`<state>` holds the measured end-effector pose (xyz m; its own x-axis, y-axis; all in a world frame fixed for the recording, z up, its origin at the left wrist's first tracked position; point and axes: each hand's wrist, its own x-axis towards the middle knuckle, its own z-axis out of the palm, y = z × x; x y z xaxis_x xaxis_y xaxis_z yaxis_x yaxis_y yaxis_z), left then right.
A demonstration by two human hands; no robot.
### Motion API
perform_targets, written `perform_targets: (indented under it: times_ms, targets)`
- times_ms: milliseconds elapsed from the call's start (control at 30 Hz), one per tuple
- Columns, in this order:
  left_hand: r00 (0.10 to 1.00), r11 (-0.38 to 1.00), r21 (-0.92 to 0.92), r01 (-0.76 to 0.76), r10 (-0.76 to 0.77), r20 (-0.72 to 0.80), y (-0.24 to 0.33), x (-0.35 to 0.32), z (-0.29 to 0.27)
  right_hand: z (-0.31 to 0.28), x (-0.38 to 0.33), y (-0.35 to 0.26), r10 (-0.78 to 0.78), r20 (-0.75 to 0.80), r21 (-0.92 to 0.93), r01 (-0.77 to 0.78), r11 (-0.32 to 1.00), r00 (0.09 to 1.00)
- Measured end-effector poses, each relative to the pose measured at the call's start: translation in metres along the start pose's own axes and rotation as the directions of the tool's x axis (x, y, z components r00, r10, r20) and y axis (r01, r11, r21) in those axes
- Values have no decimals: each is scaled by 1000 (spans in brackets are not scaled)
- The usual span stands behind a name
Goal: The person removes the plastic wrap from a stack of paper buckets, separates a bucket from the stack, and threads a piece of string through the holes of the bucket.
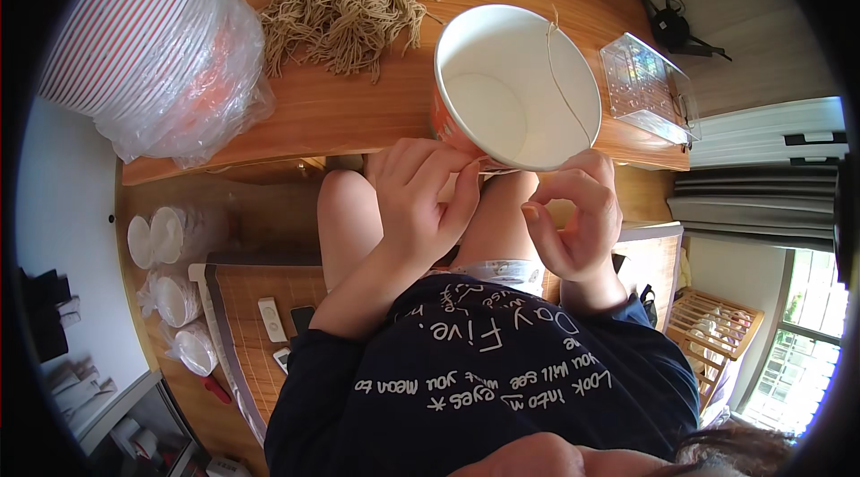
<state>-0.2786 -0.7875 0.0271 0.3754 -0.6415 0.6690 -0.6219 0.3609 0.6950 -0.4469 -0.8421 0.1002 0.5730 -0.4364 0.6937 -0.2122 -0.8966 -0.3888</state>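
A large white-lined paper bucket [488, 110] with a red outside stands at the table's near edge, its open mouth tilted toward me. One thin tan cord [563, 87] is fastened at its far rim and runs across the mouth to the near right rim. My left hand [421, 195] is closed at the bucket's near left side, thumb and fingers pinched on a bit of cord just below the rim. To the right, my right hand [578, 217] is curled close under the rim, thumb and forefinger together; what lies between them is hidden.
A heap of tan cords [354, 2] lies on the wooden table [358, 110]. At left are stacked buckets [125, 29] in clear plastic wrap. A clear acrylic box [647, 87] sits at right. Wrapped white tubs [175, 298] stand on the floor at left.
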Motion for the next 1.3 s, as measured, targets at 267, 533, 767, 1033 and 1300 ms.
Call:
perform_targets:
  times_ms: [267,533,767,1033,1300]
  targets:
    - [1000,1000,9,-10,10,-25,-1,-3,3,-4,1,0,-20,95,-7,21,1000,995]
    - [1000,1000,-14,-5,5,-4,0,-3,6,-4,1,9,-2,-22,-28,1,1000,1000]
    - [998,999,-33,-2,4,58,3,1,5,-27,35,12,165,153,-1,-167,986,974]
    - [997,995,-96,15,-8,73,7,3,4,-18,81,34,-31,544,180,-81,980,839]
    - [994,988,-135,74,-61,92,11,5,2,-9,85,37,-7,623,231,-176,957,782]
